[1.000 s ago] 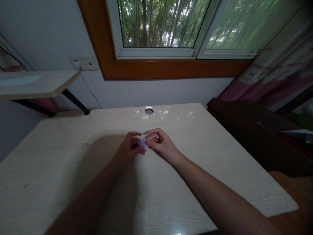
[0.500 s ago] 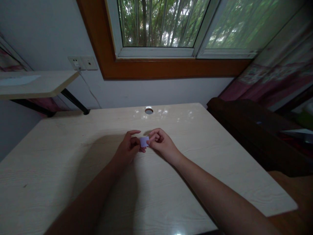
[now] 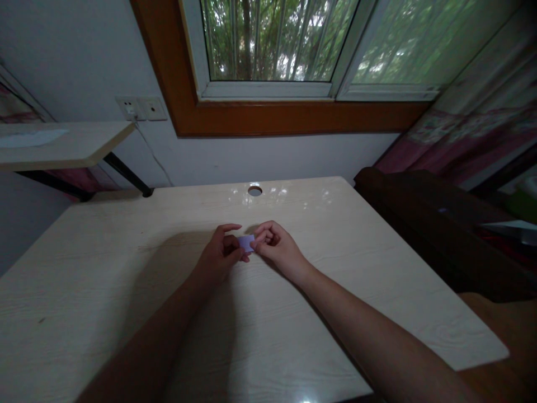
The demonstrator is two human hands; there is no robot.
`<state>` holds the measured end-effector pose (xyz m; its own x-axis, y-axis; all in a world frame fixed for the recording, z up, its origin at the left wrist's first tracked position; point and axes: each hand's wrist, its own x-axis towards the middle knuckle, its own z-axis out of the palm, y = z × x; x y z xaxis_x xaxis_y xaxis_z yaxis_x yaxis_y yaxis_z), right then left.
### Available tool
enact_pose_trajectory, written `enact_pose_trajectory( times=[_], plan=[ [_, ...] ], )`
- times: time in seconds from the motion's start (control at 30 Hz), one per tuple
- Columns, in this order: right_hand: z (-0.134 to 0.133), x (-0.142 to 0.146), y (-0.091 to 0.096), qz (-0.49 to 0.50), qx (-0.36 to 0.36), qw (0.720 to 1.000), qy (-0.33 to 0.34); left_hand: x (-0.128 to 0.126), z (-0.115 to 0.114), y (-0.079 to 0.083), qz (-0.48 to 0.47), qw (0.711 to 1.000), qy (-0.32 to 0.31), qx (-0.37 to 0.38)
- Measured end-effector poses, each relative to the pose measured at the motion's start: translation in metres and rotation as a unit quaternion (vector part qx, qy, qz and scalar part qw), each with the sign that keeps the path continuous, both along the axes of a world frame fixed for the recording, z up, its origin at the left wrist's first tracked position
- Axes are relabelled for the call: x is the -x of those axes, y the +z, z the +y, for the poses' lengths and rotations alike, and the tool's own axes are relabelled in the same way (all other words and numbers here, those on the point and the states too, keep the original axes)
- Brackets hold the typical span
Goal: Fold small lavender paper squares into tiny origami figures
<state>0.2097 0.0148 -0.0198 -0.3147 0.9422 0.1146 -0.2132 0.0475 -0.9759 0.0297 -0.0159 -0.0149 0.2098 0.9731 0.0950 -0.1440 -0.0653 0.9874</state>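
A small pale purple piece of paper (image 3: 245, 243) is held between my two hands, above the middle of the desk. My left hand (image 3: 222, 248) pinches its left side with thumb and fingers, the index finger stretched out over the top. On the other side, my right hand (image 3: 274, 245) grips the right edge between thumb and bent fingers. Fingertips cover parts of the paper's edges, so its full outline is hidden.
The light wood-grain desk (image 3: 285, 313) has a round cable hole (image 3: 255, 191) near its back edge. At the left, a raised shelf (image 3: 92, 151) stands on black legs. Dark furniture (image 3: 419, 224) sits beyond the right edge. A window (image 3: 272, 45) is behind.
The purple paper has shifted very slightly left, and a little more of it shows at the left thumb. Both hands otherwise keep nearly the same position.
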Motion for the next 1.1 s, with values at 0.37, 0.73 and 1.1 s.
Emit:
enact_pose_trajectory(
  times=[0.37, 0.73, 1.1],
  plan=[
    [0.006, -0.002, -0.003, 0.020, 0.014, 0.998, -0.049, -0.001, -0.002, 0.006, -0.016, 0.999, 0.036, 0.001],
    [0.002, -0.002, 0.002, 0.025, 0.010, 1.000, -0.002, 0.005, 0.002, -0.004, 0.116, 0.993, 0.016, -0.010],
    [-0.003, -0.002, 0.002, -0.018, -0.032, 0.999, 0.040, 0.005, 0.002, 0.001, 0.114, 0.992, 0.049, -0.021]
  ],
)
